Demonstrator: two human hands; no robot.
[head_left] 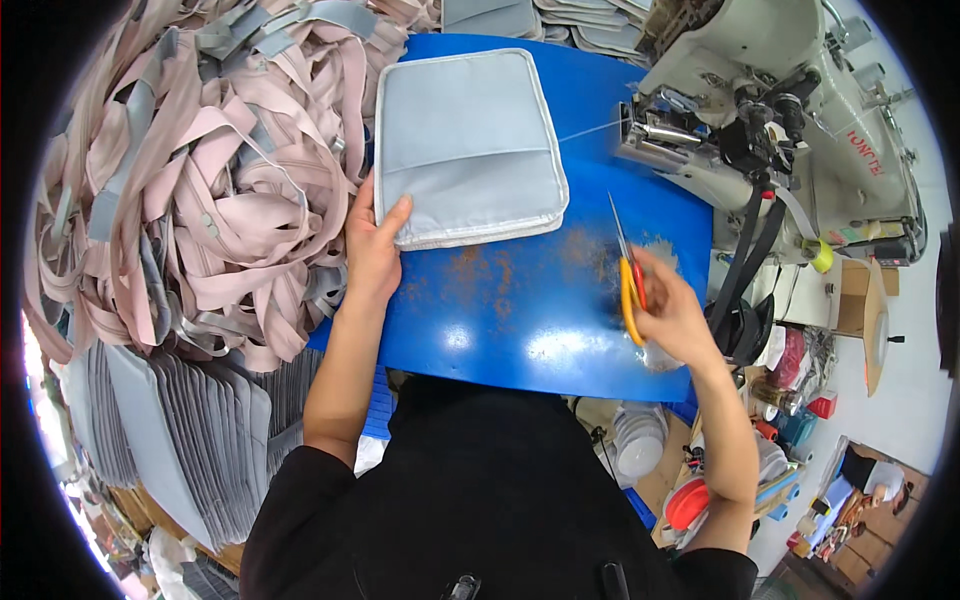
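Note:
My left hand [378, 240] grips the lower left corner of a grey fabric panel [465, 110], thumb on top and fingers at its edge. White binding runs round the panel, and a pocket-like layer covers its lower part. It seems to be more than one layer thick at the bottom edge. A thread stretches from its right side to the sewing machine [690, 140]. In my right hand [668, 305] is a pair of scissors [630, 280] with yellow and red handles. Their blades point away from me, over the blue table [480, 340], apart from the panel.
A large heap of pink and grey zipper strips [230, 190] lies at the left. Below it stand rows of stacked grey panels [200, 430]. More grey panels [585, 25] lie beyond the table. Thread spools and small items crowd the lower right beside a cardboard piece [868, 310].

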